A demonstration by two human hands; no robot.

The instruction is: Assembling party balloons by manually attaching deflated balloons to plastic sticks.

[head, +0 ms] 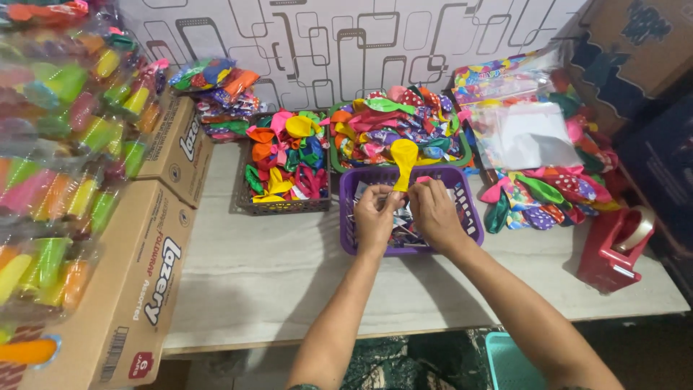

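Far left: clear bags of bright plastic toys [58,144] are stacked at the edge of the view, resting against two brown cardboard boxes [137,289] that stand on the pale worktop [274,282]. Behind the boxes, a small heap of packed balloons [216,90] lies against the patterned wall.

Centre left: a dark mesh basket [283,206] holds loose plain balloons in orange, pink, yellow and green. Just beside it to the right, a green basket [462,155] holds printed and spotted balloons piled above its rim.

Centre: a purple basket [473,227] stands in front of the green one, with small cards or packets inside; their kind is hard to tell at this size. Above it the left hand [375,217] and the right hand [435,213] meet. Both are closed to a pinch, thumb against fingertips, at the neck of an uninflated yellow balloon [403,160], which stands upward from the fingers over the back rim of the purple basket. Which hand carries most of the grip cannot be told; both touch the neck. A small pink piece shows at the right hand's fingertips.

Right: a loose pile of printed balloons [541,198] lies on the worktop, with clear plastic bags [527,133] behind it. Near the right edge stands a red tape dispenser [613,249], well apart from the hands. A teal crate [509,361] shows below the worktop's front edge.
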